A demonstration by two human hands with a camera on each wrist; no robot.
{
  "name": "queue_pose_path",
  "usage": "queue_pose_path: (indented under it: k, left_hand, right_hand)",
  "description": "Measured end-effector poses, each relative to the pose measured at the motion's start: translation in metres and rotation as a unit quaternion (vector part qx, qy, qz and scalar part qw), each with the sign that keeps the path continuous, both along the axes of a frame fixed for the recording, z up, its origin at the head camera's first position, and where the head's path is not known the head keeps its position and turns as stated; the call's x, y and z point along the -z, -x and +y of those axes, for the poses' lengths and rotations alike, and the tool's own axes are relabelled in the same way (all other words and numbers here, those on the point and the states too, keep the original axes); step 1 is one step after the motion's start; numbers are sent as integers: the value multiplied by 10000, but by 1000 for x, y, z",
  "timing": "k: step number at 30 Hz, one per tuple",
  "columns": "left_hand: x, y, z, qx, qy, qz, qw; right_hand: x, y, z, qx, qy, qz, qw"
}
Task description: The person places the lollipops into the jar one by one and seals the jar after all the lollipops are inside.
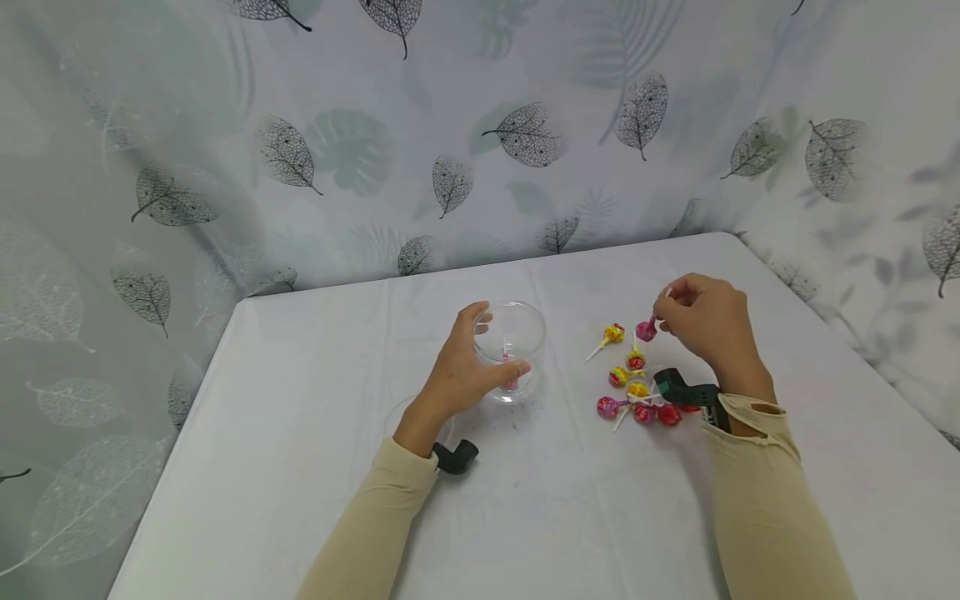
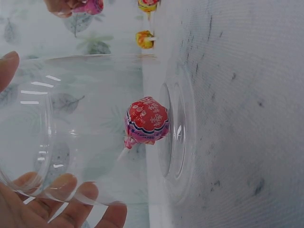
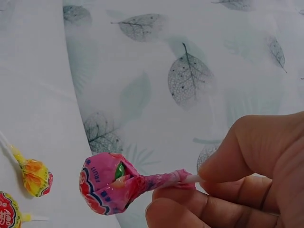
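My left hand grips a clear plastic jar standing upright on the table, thumb on the near side and fingers around the far side. Inside, near the bottom, is one pink-and-red wrapped lollipop. My right hand pinches the white stick of a pink lollipop between thumb and fingers, its candy end pointing away from the hand. That lollipop is held above a loose group of yellow, red and purple lollipops, to the right of the jar.
A clear round lid lies on the white-covered table, partly hidden behind my left wrist. Leaf-patterned cloth hangs along the table's back and sides. A yellow lollipop lies at the back of the group.
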State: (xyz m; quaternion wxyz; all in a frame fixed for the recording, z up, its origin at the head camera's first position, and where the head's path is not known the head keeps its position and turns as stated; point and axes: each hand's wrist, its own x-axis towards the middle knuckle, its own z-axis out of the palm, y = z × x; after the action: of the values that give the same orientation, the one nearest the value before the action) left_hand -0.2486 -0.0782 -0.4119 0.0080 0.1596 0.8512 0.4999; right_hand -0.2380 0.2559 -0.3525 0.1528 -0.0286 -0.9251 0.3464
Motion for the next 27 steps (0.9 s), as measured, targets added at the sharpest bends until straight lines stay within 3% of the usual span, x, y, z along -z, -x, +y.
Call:
queue_pose_path:
  k: [10, 27]
  left_hand:
    - [-1, 0, 0, 7, 10, -16, 10000]
    - [0, 0, 0, -2, -28, -36, 10000]
  right_hand:
    - [-4, -2, -6, 64, 75, 5, 10000]
    - [-6, -3, -15, 16, 476, 371, 9982]
